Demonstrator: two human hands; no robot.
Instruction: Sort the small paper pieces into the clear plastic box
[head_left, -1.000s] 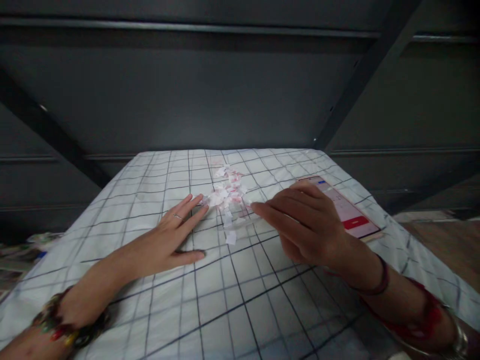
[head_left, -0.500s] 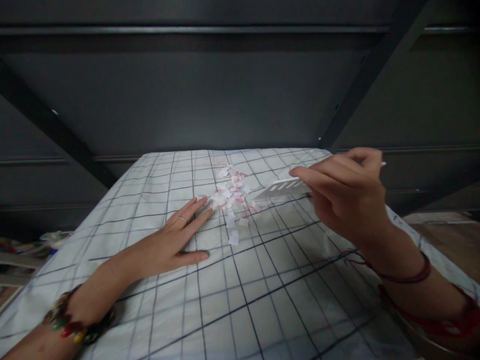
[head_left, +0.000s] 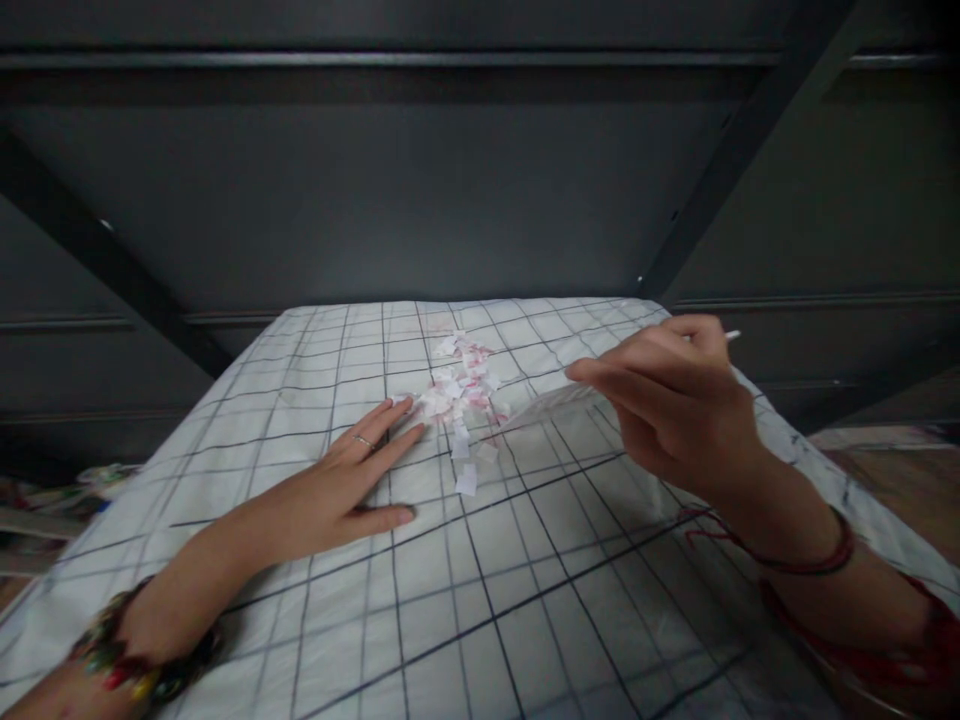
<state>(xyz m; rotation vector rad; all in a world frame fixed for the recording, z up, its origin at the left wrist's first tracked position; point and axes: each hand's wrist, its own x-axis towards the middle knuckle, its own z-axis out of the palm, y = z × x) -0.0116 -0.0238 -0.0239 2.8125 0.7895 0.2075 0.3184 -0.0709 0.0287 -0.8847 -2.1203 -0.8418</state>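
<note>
Many paper scraps [head_left: 454,390], checked cloth [head_left: 337,620] beneath, dark panel [head_left: 420,190] behind

From my end I see a dark grey panel [head_left: 405,200] across the back, a pale horizontal rail [head_left: 375,60] along its upper part. One slanting beam [head_left: 97,240] stands to my left, another sloping beam [head_left: 739,155] to my right. A white checked cloth [head_left: 585,620] spreads below. Past its left edge I make out blurred clutter [head_left: 105,478]; past its right, a brown surface [head_left: 892,475].
</note>
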